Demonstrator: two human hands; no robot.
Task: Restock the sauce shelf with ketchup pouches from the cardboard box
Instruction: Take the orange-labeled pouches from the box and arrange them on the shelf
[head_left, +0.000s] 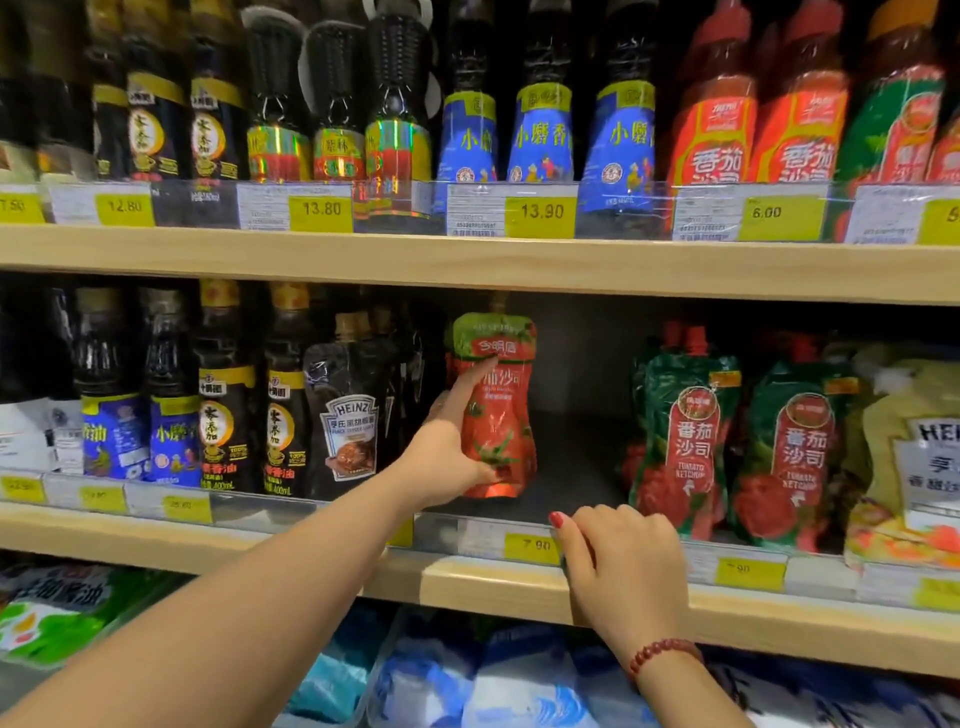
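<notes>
A red ketchup pouch with a green top stands upright on the middle shelf, at the left side of a dark gap. My left hand grips it from the left: thumb under its lower edge, index finger stretched up across its front. My right hand rests on the shelf's front edge by a yellow price tag, fingers curled over the clear tag rail. The cardboard box is not in view.
Green and red ketchup pouches stand right of the gap, with yellow Heinz pouches beyond. A dark Heinz pouch and soy bottles stand left. Bottles fill the upper shelf. Packets lie on the shelf below.
</notes>
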